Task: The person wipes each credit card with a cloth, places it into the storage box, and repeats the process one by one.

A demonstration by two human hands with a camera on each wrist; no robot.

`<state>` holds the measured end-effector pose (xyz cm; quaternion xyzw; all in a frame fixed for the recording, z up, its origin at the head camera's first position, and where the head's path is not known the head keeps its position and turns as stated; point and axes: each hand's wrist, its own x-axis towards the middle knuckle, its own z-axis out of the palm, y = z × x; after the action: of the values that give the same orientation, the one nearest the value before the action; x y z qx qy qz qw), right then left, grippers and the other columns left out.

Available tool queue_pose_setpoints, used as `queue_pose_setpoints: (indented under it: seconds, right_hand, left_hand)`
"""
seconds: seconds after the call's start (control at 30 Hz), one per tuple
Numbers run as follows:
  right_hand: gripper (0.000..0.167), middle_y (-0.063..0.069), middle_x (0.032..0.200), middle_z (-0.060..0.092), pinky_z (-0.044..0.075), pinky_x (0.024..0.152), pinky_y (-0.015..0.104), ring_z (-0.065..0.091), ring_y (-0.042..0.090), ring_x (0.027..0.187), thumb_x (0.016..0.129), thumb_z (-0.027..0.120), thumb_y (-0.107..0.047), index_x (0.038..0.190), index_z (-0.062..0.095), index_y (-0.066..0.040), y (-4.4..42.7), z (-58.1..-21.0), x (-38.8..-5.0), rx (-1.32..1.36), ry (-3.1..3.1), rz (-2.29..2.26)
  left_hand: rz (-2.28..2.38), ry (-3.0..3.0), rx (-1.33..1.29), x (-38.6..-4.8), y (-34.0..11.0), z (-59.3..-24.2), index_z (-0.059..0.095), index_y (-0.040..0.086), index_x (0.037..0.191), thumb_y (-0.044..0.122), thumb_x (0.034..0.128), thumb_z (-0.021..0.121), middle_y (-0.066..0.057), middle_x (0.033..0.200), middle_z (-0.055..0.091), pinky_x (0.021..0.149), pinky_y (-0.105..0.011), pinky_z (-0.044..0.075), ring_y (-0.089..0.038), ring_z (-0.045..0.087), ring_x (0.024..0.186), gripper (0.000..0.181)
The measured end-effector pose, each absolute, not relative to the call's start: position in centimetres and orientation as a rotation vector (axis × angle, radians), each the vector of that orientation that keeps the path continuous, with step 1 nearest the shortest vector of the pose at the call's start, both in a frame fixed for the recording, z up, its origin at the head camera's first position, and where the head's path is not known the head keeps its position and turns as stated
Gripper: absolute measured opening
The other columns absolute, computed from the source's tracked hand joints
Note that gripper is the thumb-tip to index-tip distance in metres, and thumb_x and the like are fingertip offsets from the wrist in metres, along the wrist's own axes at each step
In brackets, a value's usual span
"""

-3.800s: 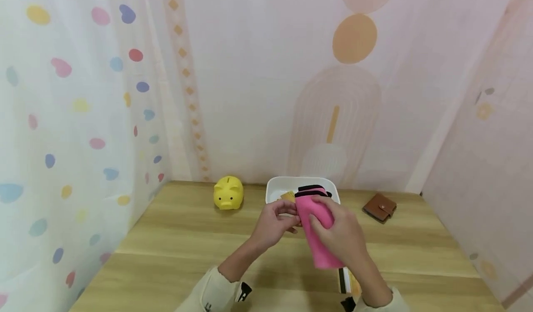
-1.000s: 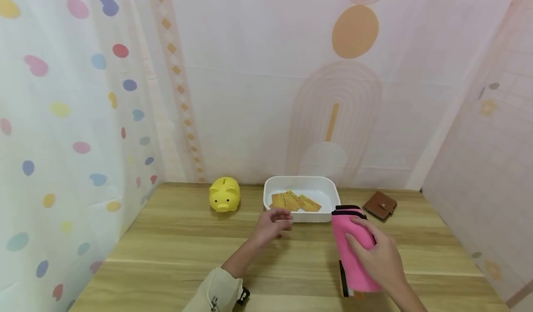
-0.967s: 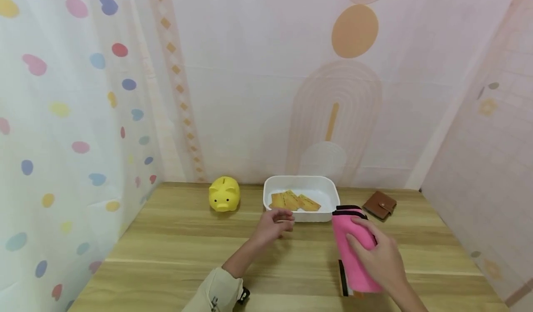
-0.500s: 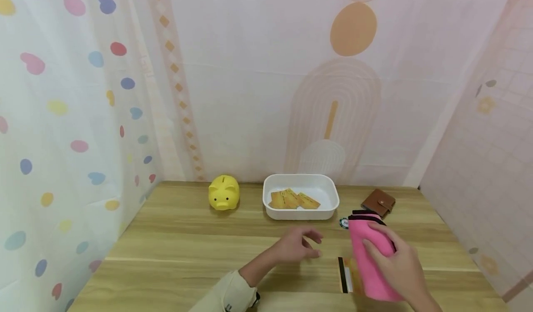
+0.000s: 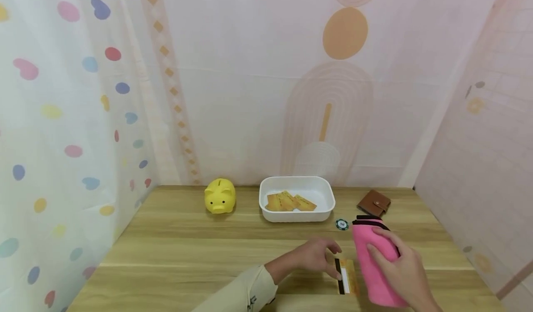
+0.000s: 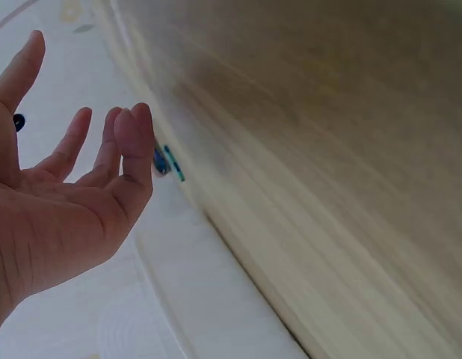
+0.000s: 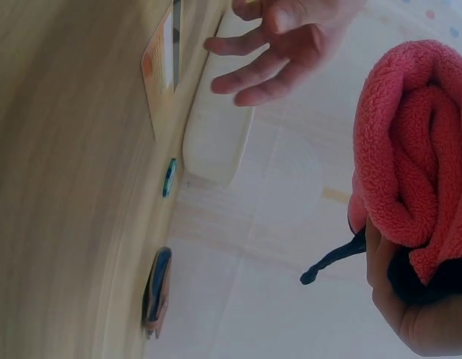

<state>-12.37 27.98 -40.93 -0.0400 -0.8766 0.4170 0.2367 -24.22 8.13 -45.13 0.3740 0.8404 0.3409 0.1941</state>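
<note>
My right hand (image 5: 403,266) grips a folded pink cloth (image 5: 372,256) with black edging, held upright at the right of the table. The right wrist view shows the end of its fluffy roll (image 7: 410,142). My left hand (image 5: 314,256) reaches over a gold card (image 5: 350,275) with a black stripe and a white strip, which lies face down on the table. Its fingers are spread and hold nothing; whether they touch the card I cannot tell. Behind lies a green and white poker chip (image 5: 342,224).
A white tray (image 5: 295,216) with several gold cards (image 5: 287,202) stands at the back. To its left sits a yellow piggy bank (image 5: 220,196). A brown wallet (image 5: 374,202) lies at the back right, just behind the cloth. Curtains (image 5: 250,94) close off the back and sides.
The cloth went from over the tray to the right in my right hand, uncovering the chip and the card. My left hand left the tray's front and came right and nearer, to the card.
</note>
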Motion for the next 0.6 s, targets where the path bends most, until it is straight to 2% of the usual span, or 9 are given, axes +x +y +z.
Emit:
queue_pose_setpoints:
  seconds: [0.17,0.37,0.6]
  right_hand:
    - [0.038,0.011,0.081,0.067,0.049,0.043,0.029,0.056,0.01,0.053,0.091,0.075,-0.029,0.127,0.064,-0.021,28.5,-40.9,-12.2,-0.123,-2.399,1.151]
    - [0.038,0.008,0.075,0.063,0.047,0.041,0.028,0.053,0.009,0.051,0.091,0.074,-0.028,0.127,0.064,-0.019,29.4,-41.0,-12.0,-0.151,-2.394,1.118]
    - [0.04,0.012,0.081,0.065,0.048,0.042,0.028,0.054,0.009,0.052,0.092,0.074,-0.03,0.128,0.064,-0.017,29.9,-41.2,-11.8,-0.187,-2.412,1.109]
  left_hand:
    - [0.814,2.42,1.07,-24.3,8.9,-45.3,0.064,0.014,0.123,0.028,0.0753,0.089,0.004,0.116,0.064,0.085,-0.02,0.049,-0.006,0.058,0.104,0.055]
    - [0.681,2.517,1.067,-24.4,9.6,-45.8,0.065,0.017,0.121,0.035,0.071,0.091,0.008,0.109,0.062,0.085,-0.019,0.048,-0.003,0.055,0.099,0.059]
    - [0.563,2.561,1.083,-24.4,10.1,-46.1,0.065,0.017,0.123,0.037,0.0687,0.092,0.008,0.105,0.06,0.078,-0.017,0.046,-0.002,0.052,0.094,0.064]
